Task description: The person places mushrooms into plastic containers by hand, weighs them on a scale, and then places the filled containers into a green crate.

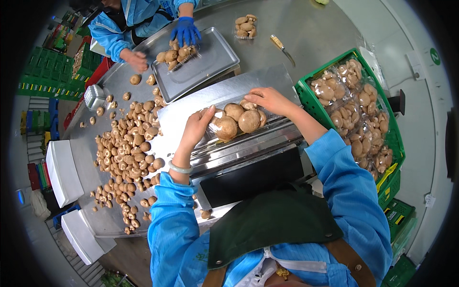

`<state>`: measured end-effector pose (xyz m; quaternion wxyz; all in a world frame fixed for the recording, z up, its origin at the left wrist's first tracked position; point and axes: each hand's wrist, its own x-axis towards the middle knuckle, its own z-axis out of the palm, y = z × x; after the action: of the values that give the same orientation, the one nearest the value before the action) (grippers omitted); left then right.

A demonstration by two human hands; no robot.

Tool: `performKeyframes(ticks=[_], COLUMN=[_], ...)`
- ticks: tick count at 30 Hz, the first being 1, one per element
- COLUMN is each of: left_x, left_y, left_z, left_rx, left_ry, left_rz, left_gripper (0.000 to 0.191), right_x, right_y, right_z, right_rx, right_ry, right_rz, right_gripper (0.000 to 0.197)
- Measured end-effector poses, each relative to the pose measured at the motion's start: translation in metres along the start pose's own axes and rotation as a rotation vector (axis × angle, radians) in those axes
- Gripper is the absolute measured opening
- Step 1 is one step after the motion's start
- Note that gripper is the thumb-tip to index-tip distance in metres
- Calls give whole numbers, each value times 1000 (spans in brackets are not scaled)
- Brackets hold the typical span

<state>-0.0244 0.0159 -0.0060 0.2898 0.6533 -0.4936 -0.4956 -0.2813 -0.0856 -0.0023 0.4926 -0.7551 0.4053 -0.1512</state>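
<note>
Several large brown shiitake mushrooms [236, 120] sit together under shiny clear film, in a pack lying on the metal wrapping machine [247, 147] before me. My left hand [195, 127] grips the pack's left end, thumb on top. At the far right corner, my right hand [269, 100] holds the pack with its fingers bent over the edge. A tray beneath the mushrooms is mostly hidden. Behind the pack slopes a bare metal plate [222, 91]; on the near side are rollers and a black panel [254, 175].
Loose mushrooms [125, 143] are heaped on the steel table at left. Wrapped packs fill a green crate [304, 93] at right. Beyond lie a knife [283, 50] and a filled punnet [246, 27]. A co-worker's blue-gloved hand [185, 31] touches mushrooms on a grey tray [218, 53].
</note>
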Motion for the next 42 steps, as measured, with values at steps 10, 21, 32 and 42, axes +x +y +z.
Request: performKeyframes(ticks=[10, 21, 32, 42], left_x=[-136, -158, -176, -167], left_y=[29, -72, -107, -90], left_z=[37, 113, 143, 139], left_rx=[-239, 239, -341, 686], left_ry=[-147, 301, 549, 285], left_rz=[-328, -109, 143, 318], left_gripper=[57, 41, 13, 19], right_x=[-138, -190, -237, -334], right_y=[-47, 44, 42, 99], right_z=[18, 96, 114, 141], right_rx=[219, -84, 753, 527], right_ry=[-138, 235, 643, 1070], right_rz=[168, 343, 261, 436], right_gripper=[55, 53, 21, 12])
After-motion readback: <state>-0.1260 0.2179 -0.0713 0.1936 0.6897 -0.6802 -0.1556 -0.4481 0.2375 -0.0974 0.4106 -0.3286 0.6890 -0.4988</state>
